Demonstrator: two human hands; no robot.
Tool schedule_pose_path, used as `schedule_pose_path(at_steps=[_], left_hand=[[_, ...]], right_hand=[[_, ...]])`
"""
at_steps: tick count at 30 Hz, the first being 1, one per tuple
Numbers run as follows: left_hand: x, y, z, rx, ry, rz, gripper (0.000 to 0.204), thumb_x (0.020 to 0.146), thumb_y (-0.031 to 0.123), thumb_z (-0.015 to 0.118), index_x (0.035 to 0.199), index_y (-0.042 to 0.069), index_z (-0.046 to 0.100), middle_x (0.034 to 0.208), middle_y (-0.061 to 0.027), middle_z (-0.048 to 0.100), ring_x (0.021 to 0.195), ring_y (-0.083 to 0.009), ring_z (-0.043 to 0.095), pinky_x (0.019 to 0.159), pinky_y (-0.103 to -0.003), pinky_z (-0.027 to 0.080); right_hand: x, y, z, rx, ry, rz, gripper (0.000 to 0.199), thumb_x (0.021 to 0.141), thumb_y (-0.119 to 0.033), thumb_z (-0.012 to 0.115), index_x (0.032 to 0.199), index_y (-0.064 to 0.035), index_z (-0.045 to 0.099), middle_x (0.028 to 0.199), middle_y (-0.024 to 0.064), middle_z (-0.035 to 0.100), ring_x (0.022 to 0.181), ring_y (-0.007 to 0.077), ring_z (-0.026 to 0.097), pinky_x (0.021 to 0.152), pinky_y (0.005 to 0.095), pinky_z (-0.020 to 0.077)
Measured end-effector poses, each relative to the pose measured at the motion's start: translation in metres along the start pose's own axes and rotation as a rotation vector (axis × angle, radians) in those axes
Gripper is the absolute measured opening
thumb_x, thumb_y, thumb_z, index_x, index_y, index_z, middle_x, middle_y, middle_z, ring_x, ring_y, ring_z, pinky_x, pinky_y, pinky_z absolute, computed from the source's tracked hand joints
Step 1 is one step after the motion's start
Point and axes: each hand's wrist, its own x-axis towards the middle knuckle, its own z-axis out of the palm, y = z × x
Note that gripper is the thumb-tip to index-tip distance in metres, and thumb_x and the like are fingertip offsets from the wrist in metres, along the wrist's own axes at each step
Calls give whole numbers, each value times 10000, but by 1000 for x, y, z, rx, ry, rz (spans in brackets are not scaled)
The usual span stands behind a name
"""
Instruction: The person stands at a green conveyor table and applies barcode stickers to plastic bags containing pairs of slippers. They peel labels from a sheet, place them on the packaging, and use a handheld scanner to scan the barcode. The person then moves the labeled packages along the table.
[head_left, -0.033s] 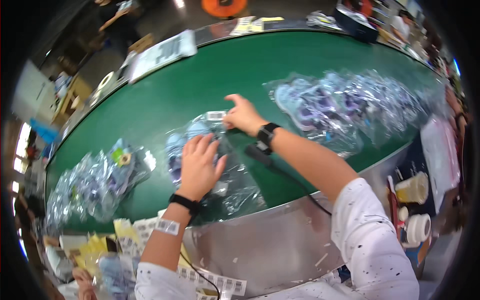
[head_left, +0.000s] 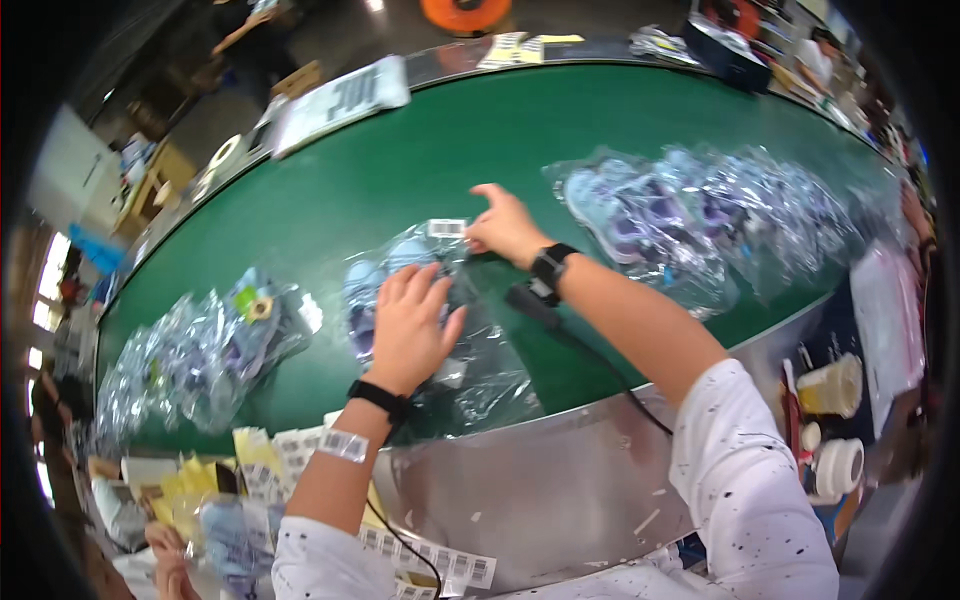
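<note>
A clear plastic bag point(head_left: 487, 335) with a pair of light blue and purple shoes point(head_left: 365, 290) lies in front of me on the green work surface point(head_left: 440, 130). My left hand point(head_left: 412, 325) rests flat on this bag, fingers spread over the shoes. At the bag's far edge sits a white barcode label point(head_left: 446, 228). My right hand point(head_left: 508, 225) is at the label's right end, the thumb touching or very near it and the index finger stretched out. Its other fingers are partly hidden.
Bagged shoes lie in a row at left point(head_left: 200, 360) and in a pile at right point(head_left: 690, 210). Barcode label sheets point(head_left: 430, 555) lie at the near edge. A black cable point(head_left: 610, 365) runs from my right wrist. Another person's hand point(head_left: 168, 560) is at lower left.
The whole view has shifted slightly, so the scene sits a little farther right. Both hands keep their places on the bag and at the label.
</note>
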Motion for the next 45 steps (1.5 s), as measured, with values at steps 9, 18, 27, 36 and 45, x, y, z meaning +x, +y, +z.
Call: schedule_pose_path(at_steps=[9, 18, 27, 36, 45], left_hand=[[-7, -2, 0, 10, 9, 10, 412, 774, 260, 706, 1102, 29, 612, 1255, -141, 550, 1223, -351, 455, 1025, -492, 356], [0, -53, -18, 353, -270, 1, 427, 736, 201, 714, 1139, 114, 603, 1282, -112, 521, 1284, -322, 419, 1029, -601, 329], [-55, 33, -162, -178, -7, -307, 304, 899, 152, 617, 1145, -27, 612, 1077, -173, 680, 962, -304, 664, 837, -355, 519], [-238, 155, -241, -381, 75, -1031, 233, 900, 119, 645, 1083, -25, 625, 932, -76, 692, 873, -128, 636, 750, -261, 495], [-309, 212, -168, -123, -190, -747, 609, 639, 163, 822, 1174, 46, 556, 1338, -172, 489, 1270, -336, 443, 1049, -473, 365]], right_hand=[[13, -13, 19, 191, -117, 281, 239, 854, -261, 723, 942, -56, 637, 783, 11, 611, 636, 99, 558, 567, 245, 497], [-21, -27, -3, 48, -81, 91, 139, 901, -142, 629, 945, -11, 620, 780, 39, 623, 670, 101, 598, 602, 254, 527], [-190, -90, -28, 62, -416, 158, 128, 914, -129, 608, 924, -2, 621, 787, 22, 603, 730, 96, 571, 699, 249, 479], [-325, -95, 39, -360, -1084, -103, 231, 870, -132, 662, 1029, 31, 619, 906, 130, 666, 822, 248, 663, 727, 334, 521], [-368, -78, 95, -298, -1075, -51, 268, 861, -99, 675, 1088, 35, 626, 1102, 139, 649, 877, 203, 654, 793, 300, 531]])
